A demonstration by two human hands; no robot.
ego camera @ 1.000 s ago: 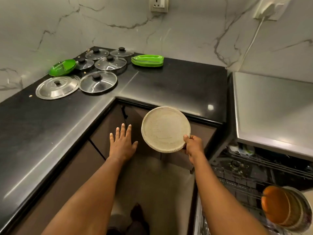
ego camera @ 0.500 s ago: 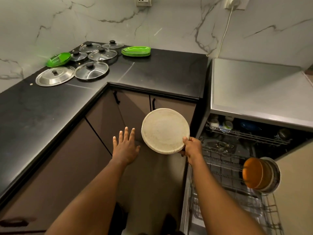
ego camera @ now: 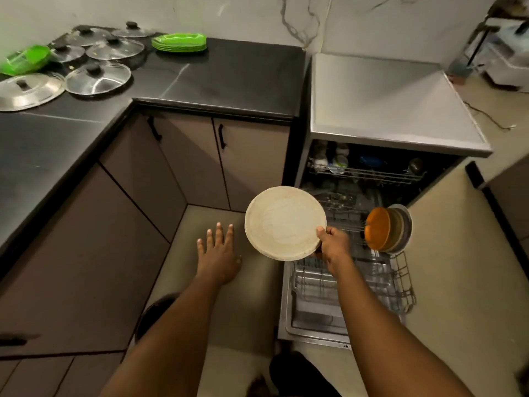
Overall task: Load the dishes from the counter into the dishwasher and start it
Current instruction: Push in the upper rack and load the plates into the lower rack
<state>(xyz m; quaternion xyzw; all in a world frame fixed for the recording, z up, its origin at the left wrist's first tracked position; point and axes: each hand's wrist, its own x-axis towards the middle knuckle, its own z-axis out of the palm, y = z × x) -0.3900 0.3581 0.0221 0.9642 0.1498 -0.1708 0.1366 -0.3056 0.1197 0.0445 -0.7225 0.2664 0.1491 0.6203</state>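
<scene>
My right hand [ego camera: 332,244] grips the lower right rim of a round cream plate [ego camera: 283,222], held tilted in the air at the left edge of the open dishwasher [ego camera: 372,116]. The lower rack [ego camera: 400,285] is pulled out below it, with an orange bowl [ego camera: 377,232] and other plates standing upright at its far right. My left hand [ego camera: 218,253] hovers over the floor with straight, spread fingers and holds nothing. On the black counter [ego camera: 229,73] lie several pot lids [ego camera: 97,77] and a stack of green plates [ego camera: 179,42].
A green container [ego camera: 25,59] sits at the counter's far left. The upper rack [ego camera: 366,170] holds cups and small items. Brown cabinet doors [ego camera: 252,161] line the corner. My feet are on the beige floor [ego camera: 200,224] below.
The view has swung right and down toward the dishwasher. My right hand has carried the plate from in front of the cabinets to the rack's left edge. My left hand stayed open beside it.
</scene>
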